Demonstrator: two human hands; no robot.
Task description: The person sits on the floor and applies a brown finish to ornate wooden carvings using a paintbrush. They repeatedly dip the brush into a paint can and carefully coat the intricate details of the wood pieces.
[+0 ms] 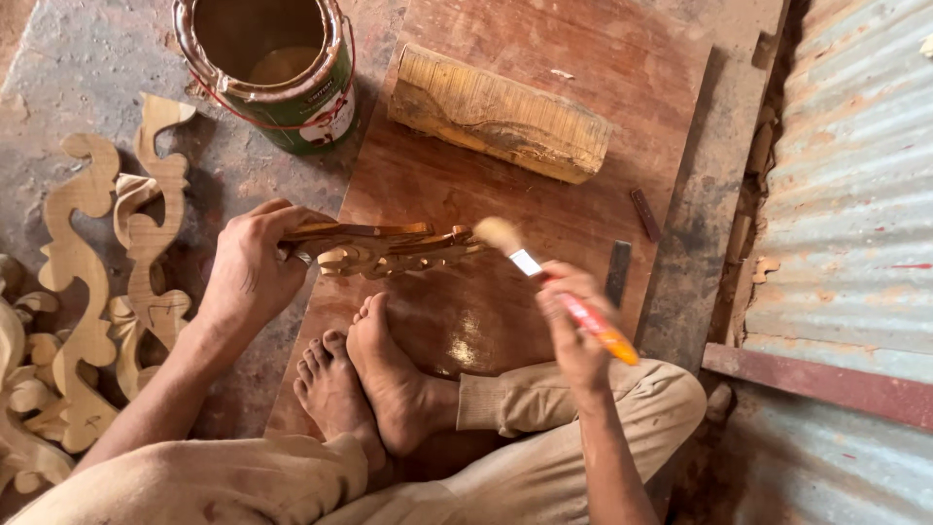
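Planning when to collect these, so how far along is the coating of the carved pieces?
One carved wooden piece, glossy and darker, is in the left hand, with the right hand brushing it using a paintbrush. The pale carved pieces on the floor look uncoated. Nothing else looks finished.

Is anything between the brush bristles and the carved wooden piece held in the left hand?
Nothing visible. The pale bristles of the orange-handled brush in the right hand meet the carved wooden piece gripped by the left hand.

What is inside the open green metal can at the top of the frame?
The green metal can holds a low pool of pale yellowish-brown liquid below its brown-stained inner wall. The near wall hides part of the bottom, so the liquid's depth cannot be seen.
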